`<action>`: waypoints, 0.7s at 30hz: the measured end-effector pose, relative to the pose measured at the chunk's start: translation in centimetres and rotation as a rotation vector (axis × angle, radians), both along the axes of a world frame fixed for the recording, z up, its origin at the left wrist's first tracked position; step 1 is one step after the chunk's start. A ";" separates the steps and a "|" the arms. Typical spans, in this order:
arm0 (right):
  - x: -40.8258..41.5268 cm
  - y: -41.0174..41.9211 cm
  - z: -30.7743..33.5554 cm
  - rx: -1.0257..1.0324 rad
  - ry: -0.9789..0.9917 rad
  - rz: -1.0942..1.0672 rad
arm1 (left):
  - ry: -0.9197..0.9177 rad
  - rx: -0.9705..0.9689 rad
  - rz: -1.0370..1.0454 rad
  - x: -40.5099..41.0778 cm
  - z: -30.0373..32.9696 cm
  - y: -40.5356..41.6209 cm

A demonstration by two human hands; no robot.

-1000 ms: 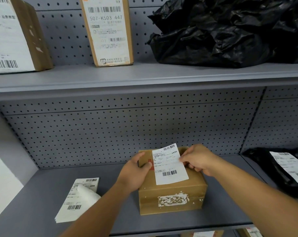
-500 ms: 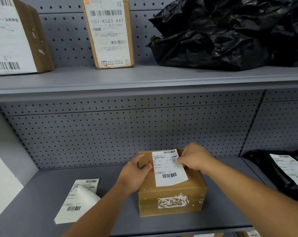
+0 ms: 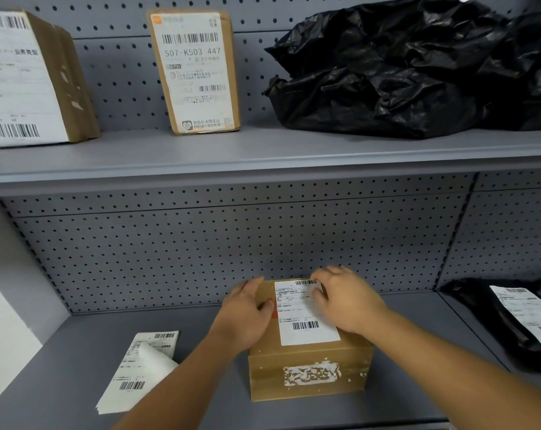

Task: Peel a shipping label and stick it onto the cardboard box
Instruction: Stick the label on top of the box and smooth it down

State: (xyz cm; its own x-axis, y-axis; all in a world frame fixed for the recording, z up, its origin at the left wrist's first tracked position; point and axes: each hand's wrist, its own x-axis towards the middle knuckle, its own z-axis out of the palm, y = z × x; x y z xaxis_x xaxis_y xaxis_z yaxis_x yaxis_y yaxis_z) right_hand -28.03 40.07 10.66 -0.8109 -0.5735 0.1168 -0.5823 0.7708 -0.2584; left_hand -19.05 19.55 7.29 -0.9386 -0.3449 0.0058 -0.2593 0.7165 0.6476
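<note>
A small brown cardboard box sits on the lower grey shelf, with torn white label remains on its front face. A white shipping label with barcodes lies flat on the box's top. My left hand grips the box's left top edge, thumb on the top face beside the label. My right hand rests palm-down on the label's right side, fingers spread over its upper right corner.
A stack of label sheets with one curled backing lies on the shelf to the left. A black mailer bag with a label lies at the right. The upper shelf holds two labelled boxes and black plastic bags.
The label was held lifted at its far end above the box; it has come down flat onto the top. My right hand went from pinching its edge to pressing on it.
</note>
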 end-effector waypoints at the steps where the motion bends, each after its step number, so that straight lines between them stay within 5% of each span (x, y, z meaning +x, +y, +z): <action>1: 0.1 0.0 -0.3 0.006 -0.029 0.021 | 0.013 -0.058 -0.018 -0.2 0.2 0.2; 8: 0.2 -0.4 -1.9 0.083 -0.126 0.091 | -0.027 -0.389 -0.247 -2.3 0.3 3.2; 21: -0.8 0.5 -2.5 0.091 -0.095 0.048 | -0.140 -0.493 -0.207 -2.0 0.6 2.9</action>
